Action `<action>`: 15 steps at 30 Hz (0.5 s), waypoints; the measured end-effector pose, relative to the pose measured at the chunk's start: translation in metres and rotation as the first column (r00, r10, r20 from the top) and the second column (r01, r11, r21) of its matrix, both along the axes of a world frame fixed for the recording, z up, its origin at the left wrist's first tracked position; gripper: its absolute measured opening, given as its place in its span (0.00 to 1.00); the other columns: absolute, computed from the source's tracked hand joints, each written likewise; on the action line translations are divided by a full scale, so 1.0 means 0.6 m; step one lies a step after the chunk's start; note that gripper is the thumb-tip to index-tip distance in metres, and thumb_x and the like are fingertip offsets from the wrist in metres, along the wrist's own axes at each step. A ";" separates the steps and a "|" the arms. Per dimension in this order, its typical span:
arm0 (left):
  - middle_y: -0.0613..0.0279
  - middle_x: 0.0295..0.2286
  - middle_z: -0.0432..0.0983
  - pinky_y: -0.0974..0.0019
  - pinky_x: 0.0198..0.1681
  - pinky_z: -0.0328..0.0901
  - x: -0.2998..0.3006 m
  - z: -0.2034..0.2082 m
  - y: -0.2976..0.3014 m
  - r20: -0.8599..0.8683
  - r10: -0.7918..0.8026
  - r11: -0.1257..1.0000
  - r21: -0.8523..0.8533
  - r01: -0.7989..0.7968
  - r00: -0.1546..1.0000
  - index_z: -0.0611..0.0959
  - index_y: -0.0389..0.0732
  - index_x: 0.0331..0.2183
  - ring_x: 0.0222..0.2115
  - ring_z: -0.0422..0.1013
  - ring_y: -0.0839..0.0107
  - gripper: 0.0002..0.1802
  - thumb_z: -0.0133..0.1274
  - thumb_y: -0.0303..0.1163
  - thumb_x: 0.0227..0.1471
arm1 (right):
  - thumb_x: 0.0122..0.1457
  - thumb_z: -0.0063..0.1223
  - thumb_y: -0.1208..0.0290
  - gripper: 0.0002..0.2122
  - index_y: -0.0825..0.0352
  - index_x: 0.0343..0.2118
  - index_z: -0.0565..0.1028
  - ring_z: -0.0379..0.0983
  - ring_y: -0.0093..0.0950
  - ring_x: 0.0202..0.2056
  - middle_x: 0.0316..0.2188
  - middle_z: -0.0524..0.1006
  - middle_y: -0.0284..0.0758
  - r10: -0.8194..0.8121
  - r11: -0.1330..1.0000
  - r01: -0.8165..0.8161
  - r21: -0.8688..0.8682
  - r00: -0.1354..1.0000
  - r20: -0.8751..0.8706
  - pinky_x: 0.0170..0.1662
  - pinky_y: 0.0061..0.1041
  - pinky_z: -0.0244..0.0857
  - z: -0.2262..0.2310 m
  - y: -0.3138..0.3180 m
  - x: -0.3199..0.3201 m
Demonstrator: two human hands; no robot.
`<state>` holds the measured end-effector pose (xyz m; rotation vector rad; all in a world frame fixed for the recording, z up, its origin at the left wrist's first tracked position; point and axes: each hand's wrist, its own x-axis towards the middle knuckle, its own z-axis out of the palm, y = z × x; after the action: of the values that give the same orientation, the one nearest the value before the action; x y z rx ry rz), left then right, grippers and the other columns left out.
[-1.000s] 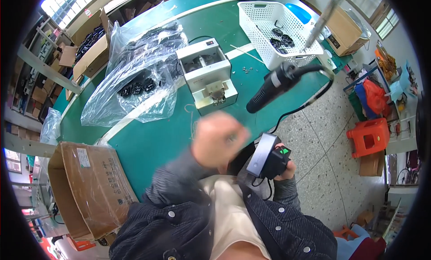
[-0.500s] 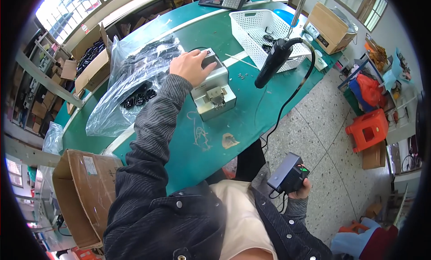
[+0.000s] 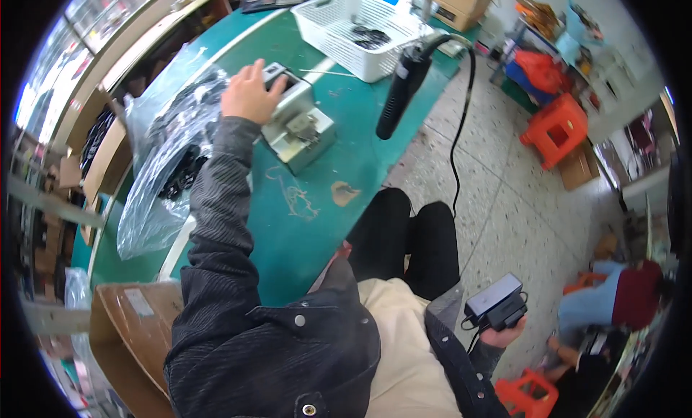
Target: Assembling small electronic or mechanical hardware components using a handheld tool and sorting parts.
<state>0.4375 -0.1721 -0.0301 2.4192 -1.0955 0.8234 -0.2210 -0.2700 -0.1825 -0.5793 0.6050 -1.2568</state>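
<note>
My left hand rests with fingers spread on the back end of a small grey metal bench machine, which has a metal fitting on its front block. Low on the right, off the table, my right hand is closed around a boxy device with a grey top and a black body. Dark cords hang from it. Left of the machine lies a clear plastic bag of black parts. A black cylindrical handle tool hangs over the table on a dark cable.
A white basket with black parts stands at the far side of the green table. An open cardboard box is at my left. Red stools stand on the speckled floor, and other people are at the lower right.
The view has swung rightward, so the table things appear farther left. My left hand stays on the machine; my right hand, with the boxy device, shows lower and farther right.
</note>
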 end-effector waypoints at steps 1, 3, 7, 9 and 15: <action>0.47 0.43 0.74 0.54 0.45 0.67 0.003 -0.004 -0.001 0.013 -0.020 0.999 -0.031 0.021 1.000 0.73 0.34 0.49 0.44 0.71 0.52 0.35 0.52 0.54 0.50 | 0.53 0.49 0.46 0.30 0.65 0.53 0.68 0.68 0.39 0.52 0.51 0.72 0.38 -0.056 0.998 0.055 -0.025 0.998 -0.038 0.55 0.45 0.61 0.002 0.006 -0.013; 0.44 0.45 0.72 0.57 0.49 0.64 -0.030 -0.006 -0.039 -0.041 -0.183 0.958 -0.231 0.169 0.982 0.71 0.32 0.51 0.46 0.69 0.53 0.37 0.55 0.51 0.48 | 0.54 0.48 0.45 0.31 0.65 0.54 0.68 0.67 0.41 0.53 0.52 0.71 0.38 -0.069 0.995 0.067 -0.069 0.997 -0.022 0.55 0.48 0.60 0.029 0.008 -0.014; 0.50 0.48 0.69 0.63 0.53 0.59 -0.280 0.027 -0.136 -0.301 -0.819 0.554 -0.638 0.536 0.489 0.61 0.32 0.58 0.50 0.66 0.63 0.48 0.64 0.42 0.42 | 0.56 0.48 0.48 0.25 0.62 0.49 0.72 0.71 0.36 0.47 0.45 0.75 0.34 0.009 0.994 -0.030 0.101 0.979 0.205 0.55 0.41 0.62 0.047 -0.067 -0.009; 0.59 0.37 0.75 0.69 0.41 0.66 -0.305 0.004 -0.188 -0.526 -0.794 0.607 -0.664 0.436 0.304 0.72 0.30 0.49 0.36 0.72 0.71 0.33 0.66 0.30 0.41 | 0.55 0.49 0.47 0.29 0.67 0.53 0.69 0.70 0.38 0.50 0.49 0.73 0.40 0.103 0.990 -0.081 -0.114 0.973 0.208 0.55 0.41 0.62 0.070 -0.120 0.053; 0.59 0.29 0.72 0.65 0.41 0.66 -0.276 -0.053 -0.260 -0.626 -0.763 0.644 -0.717 0.267 0.162 0.77 0.32 0.33 0.32 0.71 0.71 0.05 0.53 0.19 0.50 | 0.52 0.52 0.45 0.36 0.70 0.57 0.62 0.67 0.38 0.53 0.53 0.69 0.41 -0.046 0.998 0.048 -0.034 0.998 0.048 0.57 0.40 0.59 0.076 -0.233 0.014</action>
<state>0.2719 -0.3279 -0.0616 1.3726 -0.9606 -0.5180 -0.2126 -0.4099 -0.1369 -0.5660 0.5604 -1.3244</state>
